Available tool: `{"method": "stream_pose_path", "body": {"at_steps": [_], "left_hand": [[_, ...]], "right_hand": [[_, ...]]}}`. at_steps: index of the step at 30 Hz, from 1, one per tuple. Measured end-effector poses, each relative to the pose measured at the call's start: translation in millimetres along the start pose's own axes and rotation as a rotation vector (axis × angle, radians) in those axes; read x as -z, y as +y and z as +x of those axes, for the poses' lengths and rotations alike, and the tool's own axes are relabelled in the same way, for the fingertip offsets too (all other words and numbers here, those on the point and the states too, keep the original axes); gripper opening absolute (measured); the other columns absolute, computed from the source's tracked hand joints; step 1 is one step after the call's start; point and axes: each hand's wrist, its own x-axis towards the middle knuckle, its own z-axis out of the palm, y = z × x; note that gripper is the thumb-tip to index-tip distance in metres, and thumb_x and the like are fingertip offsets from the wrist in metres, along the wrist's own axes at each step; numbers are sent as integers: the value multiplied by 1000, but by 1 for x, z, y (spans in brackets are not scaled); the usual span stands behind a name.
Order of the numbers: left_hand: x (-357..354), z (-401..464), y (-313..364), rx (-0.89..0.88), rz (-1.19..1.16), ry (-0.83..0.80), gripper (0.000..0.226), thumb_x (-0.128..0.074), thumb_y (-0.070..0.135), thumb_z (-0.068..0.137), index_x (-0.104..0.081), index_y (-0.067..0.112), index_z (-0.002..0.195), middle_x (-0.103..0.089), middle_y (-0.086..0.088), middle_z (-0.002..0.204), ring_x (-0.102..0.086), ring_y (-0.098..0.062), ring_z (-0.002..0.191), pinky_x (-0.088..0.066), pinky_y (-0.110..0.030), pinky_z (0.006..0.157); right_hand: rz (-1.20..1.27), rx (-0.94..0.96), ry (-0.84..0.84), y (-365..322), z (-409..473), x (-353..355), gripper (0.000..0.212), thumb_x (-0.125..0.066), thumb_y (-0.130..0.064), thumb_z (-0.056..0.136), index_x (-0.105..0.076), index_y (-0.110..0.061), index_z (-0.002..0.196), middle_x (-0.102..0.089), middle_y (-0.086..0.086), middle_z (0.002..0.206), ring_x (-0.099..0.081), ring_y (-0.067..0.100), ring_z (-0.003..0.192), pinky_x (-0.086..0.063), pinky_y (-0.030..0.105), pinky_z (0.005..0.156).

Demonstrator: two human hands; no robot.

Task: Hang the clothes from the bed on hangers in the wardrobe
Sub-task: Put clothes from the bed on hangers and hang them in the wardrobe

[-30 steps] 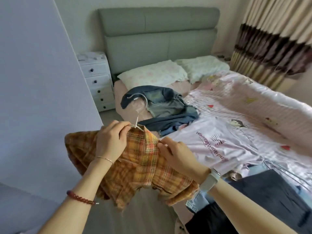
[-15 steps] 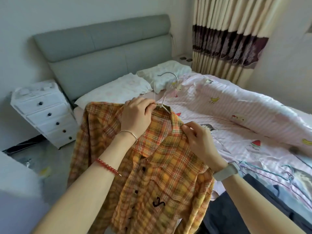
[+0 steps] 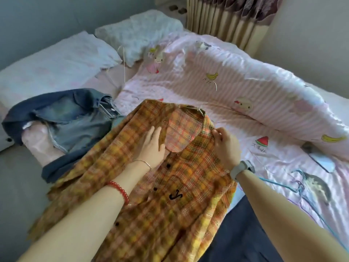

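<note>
From the head camera, we see the plaid shirt (image 3: 151, 195) lying front-up on the bed (image 3: 217, 103), collar away from us, tail toward us. Our left hand (image 3: 152, 146) rests flat beside the placket; our right hand (image 3: 225, 146), nearer the collar, pinches it.

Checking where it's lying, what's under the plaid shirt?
The plaid shirt lies over the pink striped duvet, overlapping the denim garment and a dark garment; its covered middle is hidden.
</note>
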Motion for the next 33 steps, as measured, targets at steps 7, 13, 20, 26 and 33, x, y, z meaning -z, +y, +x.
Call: {"method": "stream_pose_path", "body": {"at_steps": [7, 13, 20, 26, 33], "left_hand": [[-101, 3, -88, 228, 299, -322, 60, -29, 40, 98, 4, 30, 147, 15, 4, 155, 15, -23, 142, 5, -50, 114], [-125, 10, -103, 210, 460, -376, 56, -19, 49, 97, 3, 34, 147, 25, 5, 151, 28, -27, 137, 17, -54, 107], [-101, 4, -105, 179, 352, -359, 52, -22, 42, 99, -6, 31, 147, 15, 5, 155, 19, -21, 141, 9, -50, 113], [-36, -47, -114, 181, 260, -78, 48, -26, 35, 100, -18, 27, 146, -5, 4, 156, -1, -17, 143, -6, -46, 116], [67, -173, -164, 291, 170, 253, 46, -35, 29, 98, -30, 22, 143, -22, 1, 152, -15, -18, 141, -16, -40, 114]], "right_hand": [[-177, -113, -122, 88, 18, -96, 27, -37, -25, 98, -55, -6, 100, -64, 24, 87, -60, 42, 77, -33, 35, 56], [-390, -300, -275, 121, 26, -131, 33, -34, -23, 97, -56, -3, 110, -50, 21, 122, -44, 39, 114, -36, 47, 91], [-359, -332, -233, 82, 5, -134, 39, -35, -22, 94, -37, -13, 132, -41, 14, 136, -29, 31, 130, -22, 52, 105], [-303, -107, -296, -2, -38, -119, 46, -34, -23, 95, -29, -14, 140, -29, 11, 148, -17, 30, 139, -15, 52, 111], [-125, 181, -469, -158, -134, -118, 46, -36, -22, 96, -30, -13, 141, -30, 9, 148, -20, 27, 139, -17, 47, 113]]}}
